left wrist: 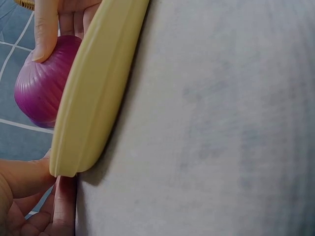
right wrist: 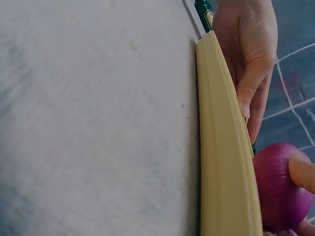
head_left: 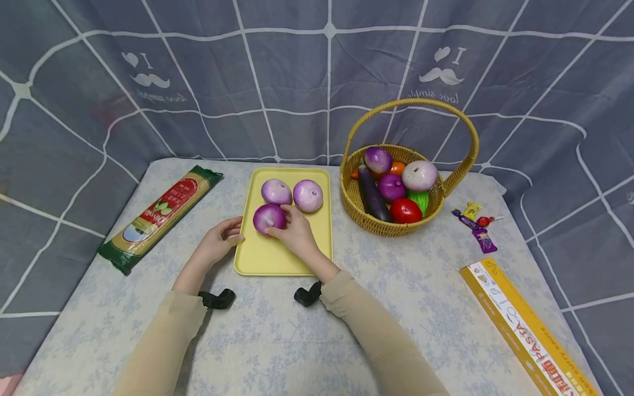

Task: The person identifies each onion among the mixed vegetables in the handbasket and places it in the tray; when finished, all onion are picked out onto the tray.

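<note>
My right hand (head_left: pixel 299 235) grips a dark purple onion (head_left: pixel 265 218) between thumb and fingers over the yellow tray (head_left: pixel 269 259). Two paler purple onions sit just behind it: the left pale onion (head_left: pixel 275 191) and the right pale onion (head_left: pixel 308 196). At the tray's left edge, my left hand (head_left: pixel 217 242) holds the rim, thumb on the inner side and fingers outside. The left wrist view shows the dark onion (left wrist: pixel 42 91) partly hidden by the tray wall (left wrist: pixel 96 83). In the right wrist view, the right thumb (right wrist: pixel 301 172) presses on the onion's side.
A wicker basket (head_left: pixel 369 223) of vegetables, with a tall handle, stands right of the tray. Left lies a green-ended pasta packet (head_left: pixel 160 217). Wrapped candies (head_left: pixel 482 240) and a long yellow pasta box (head_left: pixel 530 330) lie at the right. A grey-blue curtain (head_left: pixel 297 71) hangs behind.
</note>
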Motion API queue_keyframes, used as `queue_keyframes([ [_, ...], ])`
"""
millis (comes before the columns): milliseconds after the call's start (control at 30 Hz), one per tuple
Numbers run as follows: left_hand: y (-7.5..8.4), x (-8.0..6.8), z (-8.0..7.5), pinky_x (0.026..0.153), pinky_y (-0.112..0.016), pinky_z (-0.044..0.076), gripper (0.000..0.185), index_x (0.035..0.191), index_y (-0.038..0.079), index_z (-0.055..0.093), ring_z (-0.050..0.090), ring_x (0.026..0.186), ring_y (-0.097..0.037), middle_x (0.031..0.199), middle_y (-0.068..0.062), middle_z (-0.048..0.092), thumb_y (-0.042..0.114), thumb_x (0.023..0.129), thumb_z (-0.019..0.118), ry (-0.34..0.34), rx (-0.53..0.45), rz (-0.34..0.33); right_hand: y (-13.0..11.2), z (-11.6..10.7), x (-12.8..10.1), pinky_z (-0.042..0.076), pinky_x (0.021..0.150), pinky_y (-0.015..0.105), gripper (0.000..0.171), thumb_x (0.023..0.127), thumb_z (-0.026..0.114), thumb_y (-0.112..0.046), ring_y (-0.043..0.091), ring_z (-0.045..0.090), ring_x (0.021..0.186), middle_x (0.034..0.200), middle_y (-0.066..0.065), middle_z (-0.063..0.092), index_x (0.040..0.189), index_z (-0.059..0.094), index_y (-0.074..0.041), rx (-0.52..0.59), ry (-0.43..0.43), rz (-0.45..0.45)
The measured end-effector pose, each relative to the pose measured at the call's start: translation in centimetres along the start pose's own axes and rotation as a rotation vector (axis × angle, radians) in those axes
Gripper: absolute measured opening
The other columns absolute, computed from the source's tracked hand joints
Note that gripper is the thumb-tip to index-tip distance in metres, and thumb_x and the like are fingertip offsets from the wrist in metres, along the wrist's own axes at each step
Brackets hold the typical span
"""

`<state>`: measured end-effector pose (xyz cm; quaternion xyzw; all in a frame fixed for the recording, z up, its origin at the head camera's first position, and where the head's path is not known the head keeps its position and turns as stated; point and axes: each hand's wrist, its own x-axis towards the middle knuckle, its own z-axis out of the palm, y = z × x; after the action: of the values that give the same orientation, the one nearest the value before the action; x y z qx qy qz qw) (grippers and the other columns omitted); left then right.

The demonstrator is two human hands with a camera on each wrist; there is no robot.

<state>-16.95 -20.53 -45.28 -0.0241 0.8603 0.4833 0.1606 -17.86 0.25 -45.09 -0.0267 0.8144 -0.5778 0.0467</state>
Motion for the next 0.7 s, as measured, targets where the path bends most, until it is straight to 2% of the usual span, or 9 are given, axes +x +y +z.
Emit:
queue_keyframes([
  [167,0.04,0.03,0.09,0.103,-0.038,0.048,0.056,0.153,0.003,0.032,0.048,0.130,-0.036,0.143,-0.023,0.048,0.008,0.101,0.053,0.005,0.005,0.004,-0.20,-0.02,0.20,0.050,0.102,0.035,0.070,0.081,0.083,-0.017,0.030,0.058,0.125,0.136,0.019,0.057,0.139,0.048,0.001,-0.001,0.013,-0.011],
  [333,-0.02,-0.04,-0.04,0.106,-0.044,0.045,0.057,0.154,0.003,0.031,0.047,0.133,-0.037,0.145,-0.024,0.047,0.008,0.101,0.052,-0.006,0.002,0.006,-0.39,-0.08,0.46,0.050,0.103,0.033,0.071,0.082,0.082,-0.019,0.029,0.057,0.127,0.140,0.018,0.055,0.141,0.047,0.000,-0.034,0.018,-0.005],
  [700,-0.03,-0.06,-0.10,0.107,-0.044,0.044,0.058,0.154,0.004,0.030,0.046,0.133,-0.036,0.146,-0.024,0.046,0.008,0.101,0.053,-0.015,0.002,0.014,-0.33,-0.22,0.96,0.052,0.100,0.030,0.068,0.083,0.080,-0.017,0.029,0.059,0.124,0.137,0.020,0.056,0.140,0.049,0.003,-0.061,-0.015,-0.019],
])
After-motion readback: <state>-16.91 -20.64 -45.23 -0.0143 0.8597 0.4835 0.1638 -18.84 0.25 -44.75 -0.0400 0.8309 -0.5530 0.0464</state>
